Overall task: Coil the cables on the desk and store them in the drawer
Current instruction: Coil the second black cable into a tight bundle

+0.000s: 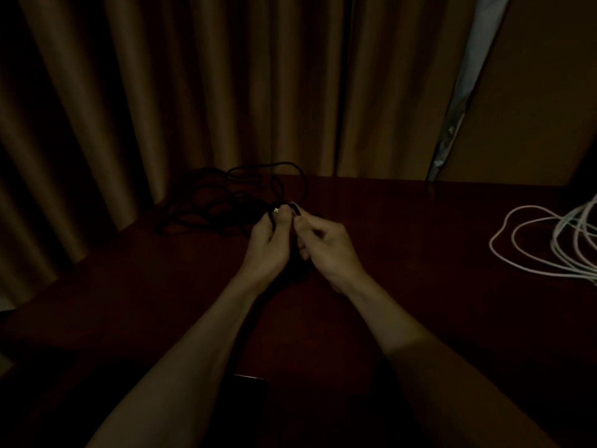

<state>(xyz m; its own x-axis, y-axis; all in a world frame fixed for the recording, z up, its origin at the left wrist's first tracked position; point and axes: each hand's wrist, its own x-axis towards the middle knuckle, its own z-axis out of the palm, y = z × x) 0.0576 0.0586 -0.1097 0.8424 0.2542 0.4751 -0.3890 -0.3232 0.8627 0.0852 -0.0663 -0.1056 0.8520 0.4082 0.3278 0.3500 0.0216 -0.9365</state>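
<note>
A: What could go wrong from here?

B: The black cable (223, 202) lies tangled at the desk's (403, 227) far left; tug and you may knot it. Your left hand (268, 244) pinches a plug end (276, 210), your right hand (323, 244) pinches cord just beside it. The white cable (546, 250), far right, lies loose.

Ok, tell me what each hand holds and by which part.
The left hand and right hand both pinch the thin black cable near its light-tipped ends, fingers close together.
</note>
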